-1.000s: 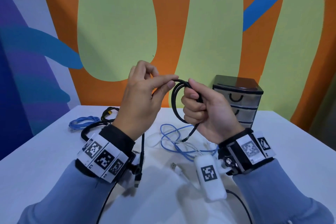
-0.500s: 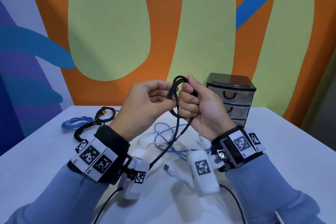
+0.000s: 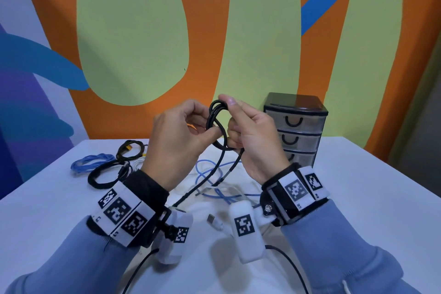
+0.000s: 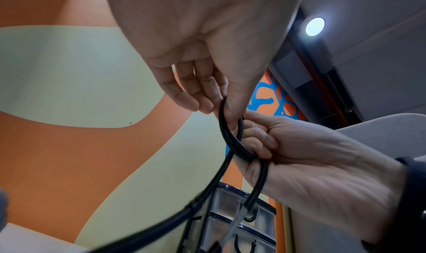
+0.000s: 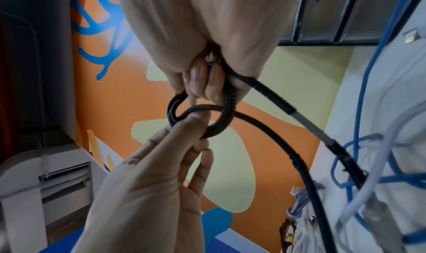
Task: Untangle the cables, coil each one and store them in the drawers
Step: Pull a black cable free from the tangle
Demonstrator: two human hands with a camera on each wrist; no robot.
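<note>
Now the person's left hand (image 3: 181, 136) has come in close against the right hand (image 3: 250, 136), fingers (image 5: 191, 125) pinching the black cable (image 3: 216, 124) and laying another turn onto the small coil that the right fingers (image 4: 258, 142) clamp above the desk (image 3: 358, 186), so coiling is under way, not finished. The cable's tail trails down across a tangle of blue cable (image 3: 210, 174) and white cable (image 3: 216, 221) that may snag it; finished coils (image 3: 107, 169) lie left, and the closed drawer unit (image 3: 298, 126) stands right.
</note>
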